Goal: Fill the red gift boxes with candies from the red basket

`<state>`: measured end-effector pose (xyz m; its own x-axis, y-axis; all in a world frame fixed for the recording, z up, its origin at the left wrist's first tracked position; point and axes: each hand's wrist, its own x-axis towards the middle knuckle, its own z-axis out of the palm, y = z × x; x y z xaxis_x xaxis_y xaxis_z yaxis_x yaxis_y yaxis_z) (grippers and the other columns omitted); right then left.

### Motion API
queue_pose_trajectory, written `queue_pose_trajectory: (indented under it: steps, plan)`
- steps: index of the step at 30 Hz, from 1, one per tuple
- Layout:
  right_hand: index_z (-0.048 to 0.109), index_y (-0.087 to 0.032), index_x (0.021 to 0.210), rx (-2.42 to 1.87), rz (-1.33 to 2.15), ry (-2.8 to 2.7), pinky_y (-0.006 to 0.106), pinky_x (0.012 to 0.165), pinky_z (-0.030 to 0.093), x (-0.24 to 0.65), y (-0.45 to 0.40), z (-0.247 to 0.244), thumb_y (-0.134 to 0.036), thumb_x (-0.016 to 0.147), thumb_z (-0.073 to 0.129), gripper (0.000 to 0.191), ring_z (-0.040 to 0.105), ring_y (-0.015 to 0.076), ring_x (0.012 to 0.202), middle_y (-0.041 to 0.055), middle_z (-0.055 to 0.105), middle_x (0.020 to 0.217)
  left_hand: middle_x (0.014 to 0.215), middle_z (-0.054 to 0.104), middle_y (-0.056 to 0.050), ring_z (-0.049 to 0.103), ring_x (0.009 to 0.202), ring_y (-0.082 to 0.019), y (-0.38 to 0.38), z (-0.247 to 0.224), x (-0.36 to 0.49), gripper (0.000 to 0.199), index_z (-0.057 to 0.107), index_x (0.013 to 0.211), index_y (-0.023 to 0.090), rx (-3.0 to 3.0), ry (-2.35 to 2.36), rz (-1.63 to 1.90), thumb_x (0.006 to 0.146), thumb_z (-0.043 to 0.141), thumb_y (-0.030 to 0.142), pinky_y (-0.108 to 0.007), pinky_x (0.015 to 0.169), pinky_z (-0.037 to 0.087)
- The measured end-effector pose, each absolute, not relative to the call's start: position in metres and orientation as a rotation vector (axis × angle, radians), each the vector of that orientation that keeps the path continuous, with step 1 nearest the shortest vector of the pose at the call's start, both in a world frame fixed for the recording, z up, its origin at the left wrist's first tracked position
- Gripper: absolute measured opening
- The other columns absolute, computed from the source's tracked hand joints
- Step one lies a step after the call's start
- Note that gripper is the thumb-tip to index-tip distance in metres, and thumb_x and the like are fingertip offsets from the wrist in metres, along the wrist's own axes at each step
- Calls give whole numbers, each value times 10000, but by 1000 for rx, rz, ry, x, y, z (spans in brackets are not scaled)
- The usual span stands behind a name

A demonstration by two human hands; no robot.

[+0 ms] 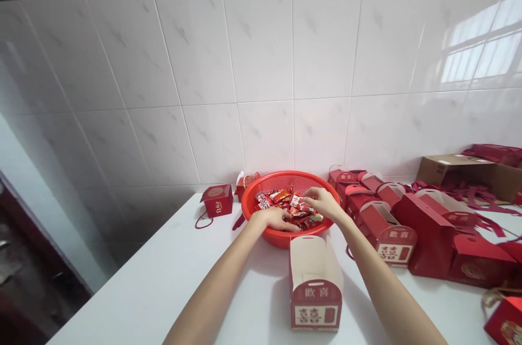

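A red plastic colander basket (249,213) holds many small wrapped candies (280,196). Both of my hands reach into it. My left hand (278,219) lies low on the candies near the front rim, fingers stretched out, with nothing visibly gripped. At the basket's right side, my right hand (322,203) has its thumb and fingers closed at the edge of a red-and-white wrapped candy (299,203); the exact contact is small in view. Between my forearms stands an open-topped red and cream gift box (316,301), upright, its inside bottom only partly visible.
Several red gift boxes (396,244) crowd the table's right side. Behind them sits a cardboard carton (433,170) beside dark red ribbons (475,195). A closed red box (218,201) with a cord stands left of the basket. The white table (171,274) meets a tiled wall (265,138).
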<state>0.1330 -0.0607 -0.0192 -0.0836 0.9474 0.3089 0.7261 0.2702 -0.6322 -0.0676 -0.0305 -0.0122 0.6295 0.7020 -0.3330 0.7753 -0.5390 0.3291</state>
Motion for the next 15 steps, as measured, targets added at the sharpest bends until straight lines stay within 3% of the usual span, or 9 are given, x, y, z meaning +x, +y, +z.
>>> queue_pose_trajectory:
  steps: [5, 15]
  plan:
    - [677, -143, 1002, -1654, 399, -1994, 384, 846, 525, 132, -59, -27, -364, 922, 652, 237, 662, 194, 915, 62, 703, 989, 1176, 719, -61, 649, 1047, -296, -30, -10, -63, 577, 720, 1144, 263, 2375, 1178, -279, 796, 580, 702, -331, 855, 466]
    - [712, -225, 1010, -1763, 359, -2099, 287, 746, 458, 129, -70, -17, -333, 902, 598, 190, 677, 253, 1002, 69, 743, 1061, 905, 694, -47, 615, 831, -234, -34, -11, -63, 521, 675, 892, 210, 2386, 1182, -228, 784, 578, 710, -288, 656, 398]
